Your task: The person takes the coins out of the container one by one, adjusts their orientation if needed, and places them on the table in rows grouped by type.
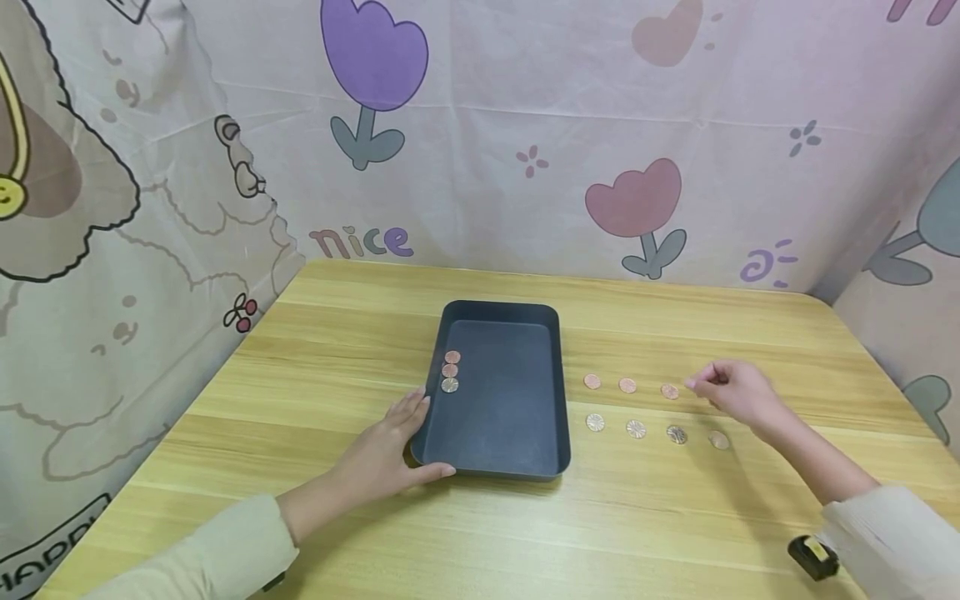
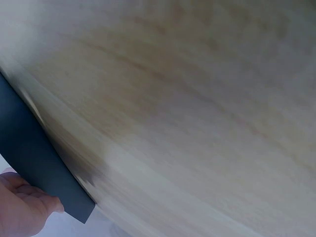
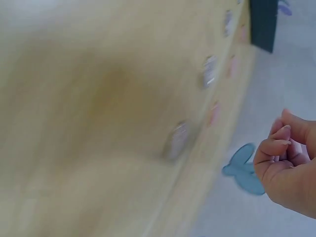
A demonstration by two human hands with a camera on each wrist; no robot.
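Note:
My left hand (image 1: pixel 386 446) lies spread at the near left corner of a dark grey baking tray (image 1: pixel 498 466), thumb along the front rim and fingertips at the left side. In the left wrist view, fingers (image 2: pixel 42 202) touch the tray's outer wall (image 2: pixel 44 158). Inside the tray, two copper coins (image 1: pixel 450 370) and one silver-coloured coin (image 1: pixel 450 385) form a column by the left wall. My right hand (image 1: pixel 738 392) hovers just right of a copper coin (image 1: pixel 670 391). Its thumb and index finger meet at the tips, other fingers curled; no coin shows between them.
Right of the tray, three copper coins make a back row, including a middle one (image 1: pixel 627 386). Several paler coins, one silver-coloured (image 1: pixel 636 429), line the front row. A small black device (image 1: pixel 813 557) sits by the right sleeve. Patterned cloth (image 1: pixel 495 200) hangs behind the wooden table (image 1: pixel 360 308).

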